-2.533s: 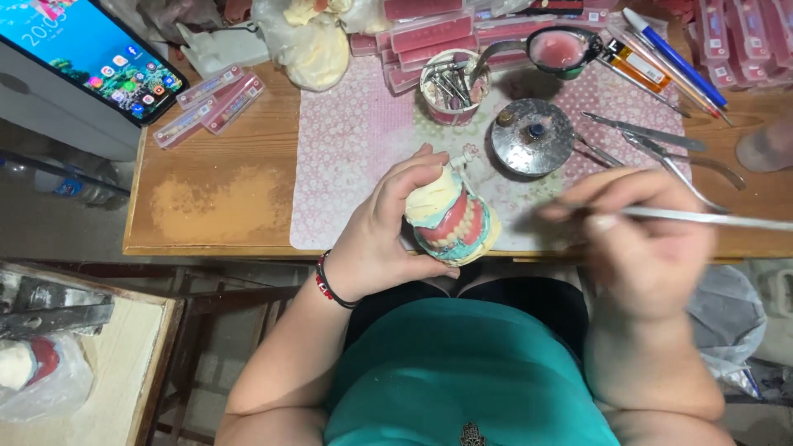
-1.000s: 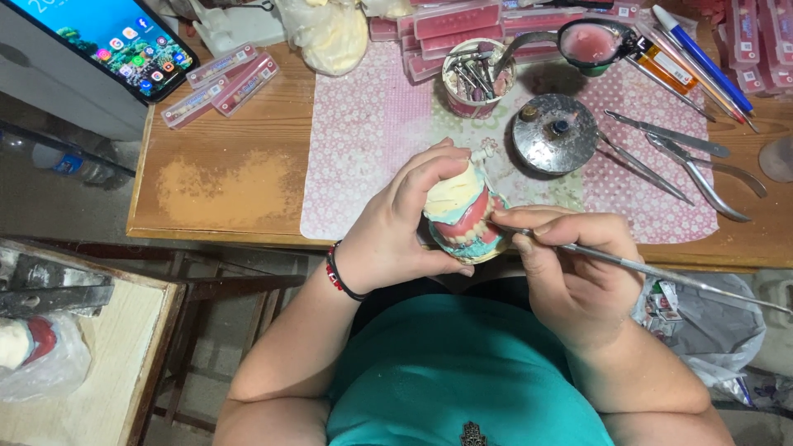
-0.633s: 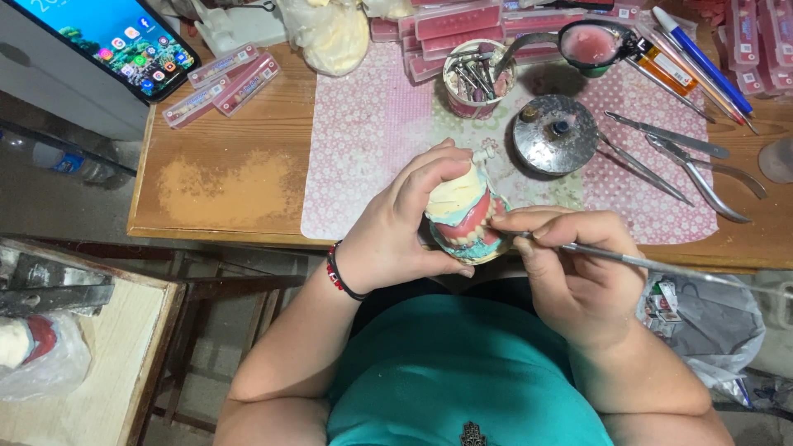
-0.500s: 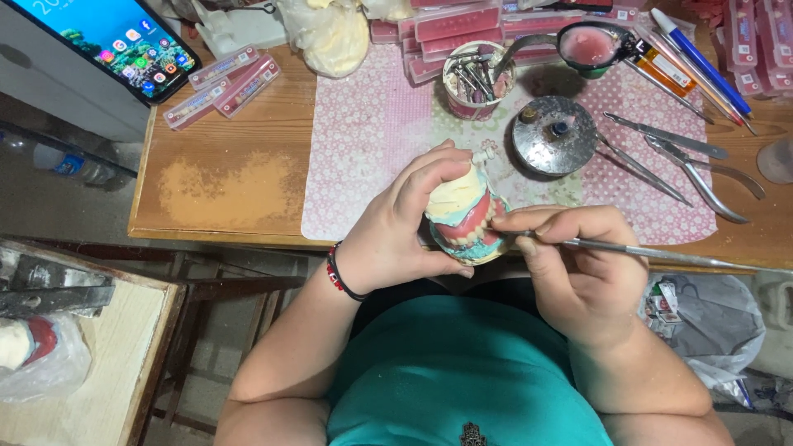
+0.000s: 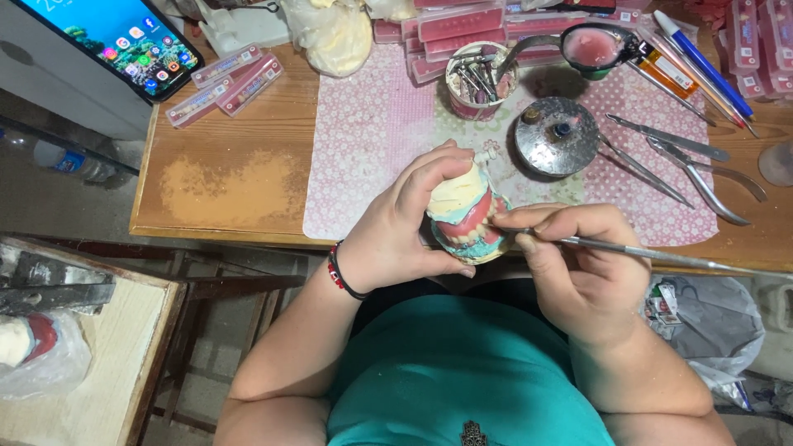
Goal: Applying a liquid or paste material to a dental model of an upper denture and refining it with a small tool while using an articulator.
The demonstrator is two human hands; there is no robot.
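Overhead view, looking down past a teal shirt (image 5: 462, 372) to a wooden workbench (image 5: 231, 177). At centre frame, left hand (image 5: 396, 231), fingers curled around a dental model of cream plaster with pink wax gums and small teeth (image 5: 464, 216), gripping it firmly, held just above the near edge of the bench. Beaded red and black bracelet (image 5: 339, 272) on that wrist. Right of centre, right hand (image 5: 578, 264), fingertips pinching a long thin metal carving tool (image 5: 652, 252), tip touching the pink wax at the model's right side. Beneath, a pink patterned mat (image 5: 372, 140). Upper centre, a round cup of metal instruments (image 5: 479, 78); beside it to the right a domed metal burner (image 5: 557, 136). Upper right, metal pliers and picks (image 5: 702, 169). Upper left, a smartphone with lit screen (image 5: 124, 41).
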